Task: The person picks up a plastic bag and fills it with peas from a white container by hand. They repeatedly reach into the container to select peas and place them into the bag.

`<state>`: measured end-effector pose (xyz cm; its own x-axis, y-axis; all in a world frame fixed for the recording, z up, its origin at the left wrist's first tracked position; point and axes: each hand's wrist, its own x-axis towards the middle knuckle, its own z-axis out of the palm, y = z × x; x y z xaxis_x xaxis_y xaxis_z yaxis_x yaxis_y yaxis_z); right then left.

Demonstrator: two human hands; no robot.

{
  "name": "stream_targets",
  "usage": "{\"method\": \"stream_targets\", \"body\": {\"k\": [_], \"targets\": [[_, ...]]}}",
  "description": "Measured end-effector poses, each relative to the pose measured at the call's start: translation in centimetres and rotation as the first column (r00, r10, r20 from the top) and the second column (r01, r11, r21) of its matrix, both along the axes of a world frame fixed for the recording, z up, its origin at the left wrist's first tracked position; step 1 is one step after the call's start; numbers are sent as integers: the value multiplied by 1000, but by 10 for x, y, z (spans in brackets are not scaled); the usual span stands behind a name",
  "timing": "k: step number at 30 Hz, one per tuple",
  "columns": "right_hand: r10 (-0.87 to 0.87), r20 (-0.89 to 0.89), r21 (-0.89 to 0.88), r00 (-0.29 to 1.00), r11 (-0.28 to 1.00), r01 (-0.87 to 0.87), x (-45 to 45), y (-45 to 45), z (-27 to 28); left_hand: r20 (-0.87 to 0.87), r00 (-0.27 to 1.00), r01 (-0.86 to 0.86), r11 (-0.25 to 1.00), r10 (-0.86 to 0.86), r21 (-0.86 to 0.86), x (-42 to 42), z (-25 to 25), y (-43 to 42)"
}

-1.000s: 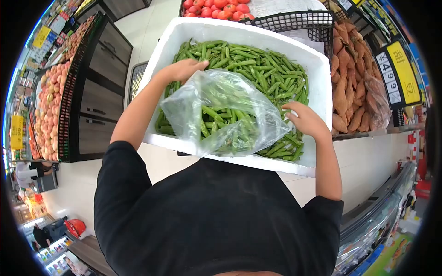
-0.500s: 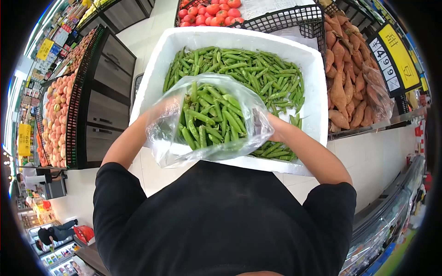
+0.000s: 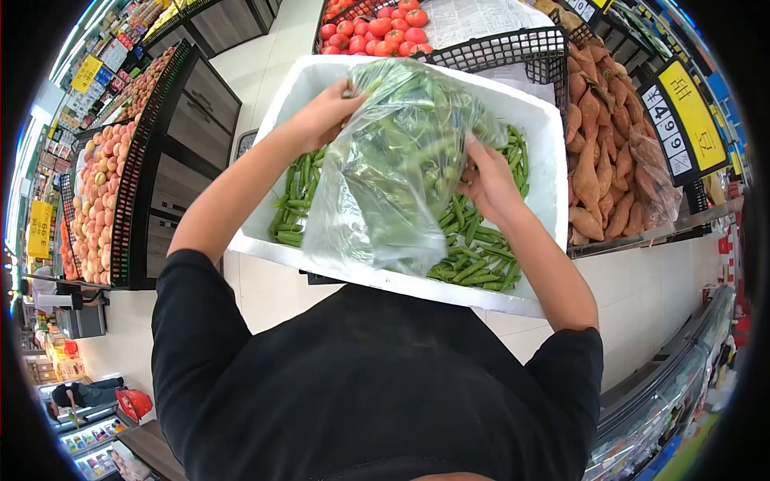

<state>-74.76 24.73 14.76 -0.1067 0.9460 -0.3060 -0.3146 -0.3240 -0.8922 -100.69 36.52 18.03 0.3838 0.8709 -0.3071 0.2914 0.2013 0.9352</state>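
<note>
A clear plastic bag (image 3: 377, 204) hangs over the white foam box (image 3: 553, 136), its mouth turned away from me and downward. Green pea pods show through the film. My left hand (image 3: 330, 112) pinches the bag's far left edge. On the other side my right hand (image 3: 488, 180) grips the bag's right edge, thumb on top and fingers curled below. Loose pea pods (image 3: 477, 268) lie in the box beneath and around the bag. How many pods are still inside the bag is hidden by the crumpled film.
Behind the box are tomatoes (image 3: 373, 34) and a black plastic crate (image 3: 513, 46). Sweet potatoes (image 3: 597, 152) lie to the right beside a yellow price sign (image 3: 691, 108). Peaches (image 3: 103, 200) fill a stand on the left. A person (image 3: 84, 394) is far off at lower left.
The bag, upright and open towards me before, is now tipped over away from me above the box. Both hands have moved forward with it.
</note>
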Motion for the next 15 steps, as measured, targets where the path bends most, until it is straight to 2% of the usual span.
{"method": "stream_targets", "body": {"k": [2, 3, 4, 5, 6, 7, 9, 10, 11, 13, 15], "targets": [[-69, 64, 144, 996, 988, 59, 10, 15, 1, 192, 980, -59, 997, 50, 41, 14, 4, 10], [-74, 69, 156, 995, 986, 62, 14, 20, -2, 198, 979, -56, 997, 44, 53, 21, 6, 9], [-140, 66, 226, 988, 967, 122, 19, 26, -8, 460, 888, -25, 999, 2, 44, 28, 8, 5], [-208, 56, 292, 976, 939, 183, 20, 29, -4, 686, 727, 13, 999, -38, 41, 34, 10, 2], [-217, -86, 321, 972, 918, 233, 19, 25, 2, 709, 704, -5, 999, 32, -40, 40, 12, 1], [-226, -86, 324, 970, 915, 242, 17, 28, 1, 710, 704, 5, 999, 23, -37, 46, 11, 0], [-414, -234, 304, 880, 828, 471, 10, 33, -2, 762, 619, -131, 981, 192, -141, 56, 8, -10], [-457, -150, 364, 876, 799, 479, 6, 29, -2, 750, 623, -190, 973, 223, -132, 59, 8, -16], [-459, -147, 358, 876, 801, 480, 6, 26, -4, 749, 623, -190, 972, 228, -139, 61, 2, -20], [-451, -192, 284, 872, 824, 489, 9, 23, -5, 658, 717, -353, 934, 230, 59, 63, -11, -25], [-462, -194, 339, 865, 796, 501, 17, 26, -9, 693, 691, -386, 915, 205, 114, 60, -15, -32]]}}
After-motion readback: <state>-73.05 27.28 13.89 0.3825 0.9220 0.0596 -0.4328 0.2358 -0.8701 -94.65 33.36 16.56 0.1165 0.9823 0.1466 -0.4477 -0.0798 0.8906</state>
